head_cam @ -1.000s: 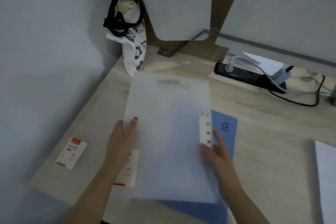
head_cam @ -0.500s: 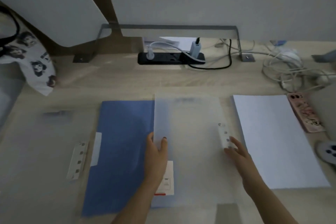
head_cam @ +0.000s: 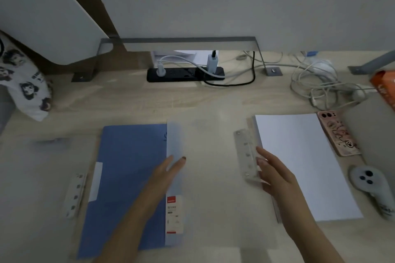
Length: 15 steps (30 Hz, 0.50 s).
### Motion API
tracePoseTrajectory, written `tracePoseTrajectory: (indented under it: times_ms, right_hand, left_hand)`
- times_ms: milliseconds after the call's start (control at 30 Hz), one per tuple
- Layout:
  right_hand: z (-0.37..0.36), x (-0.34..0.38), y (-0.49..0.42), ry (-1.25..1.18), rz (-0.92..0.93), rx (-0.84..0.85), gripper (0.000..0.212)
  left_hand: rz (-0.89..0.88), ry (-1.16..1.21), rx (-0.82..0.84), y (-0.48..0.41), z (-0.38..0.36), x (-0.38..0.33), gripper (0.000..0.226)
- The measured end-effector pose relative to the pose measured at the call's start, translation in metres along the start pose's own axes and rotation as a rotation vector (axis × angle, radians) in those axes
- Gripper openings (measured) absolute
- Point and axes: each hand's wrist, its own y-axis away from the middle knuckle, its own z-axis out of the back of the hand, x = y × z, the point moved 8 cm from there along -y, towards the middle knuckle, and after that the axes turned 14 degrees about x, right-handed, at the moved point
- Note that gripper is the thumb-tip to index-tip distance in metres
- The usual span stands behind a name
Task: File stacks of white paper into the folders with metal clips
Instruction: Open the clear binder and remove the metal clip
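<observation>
The left hand is laid flat, fingers spread, on the left edge of a translucent folder cover; the right hand is pressed open-fingered against the metal clip strip at its right edge. Nothing is gripped. The tabletop is left bare toward the power strip. The blue folder is partly overlapped by the cover. The white paper stack, just right of the clip, is judged still unfiled. A second clip strip lies left.

Translucent folder motion-blurred, outline unclear; orange box cropped at right edge; label text illegible.
</observation>
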Motion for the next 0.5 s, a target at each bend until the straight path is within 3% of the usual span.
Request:
tracePoseTrajectory:
  times_ms: [233,367,500]
  right_hand:
    - [-0.113,0.057,0.01,0.102,0.206,0.418,0.031]
    - [-0.18,0.048,0.002,0.221,0.187,0.647,0.041]
    - [-0.209,0.012,-0.024,0.366,0.088,0.729,0.049]
  left_hand:
    - [-0.283,0.034,0.21,0.057,0.007,-0.079,0.079]
    - [-0.339,-0.07,0.047,0.09,0.04,-0.093,0.032]
    - [-0.305,-0.098,-0.095,0.118,0.09,-0.079,0.026]
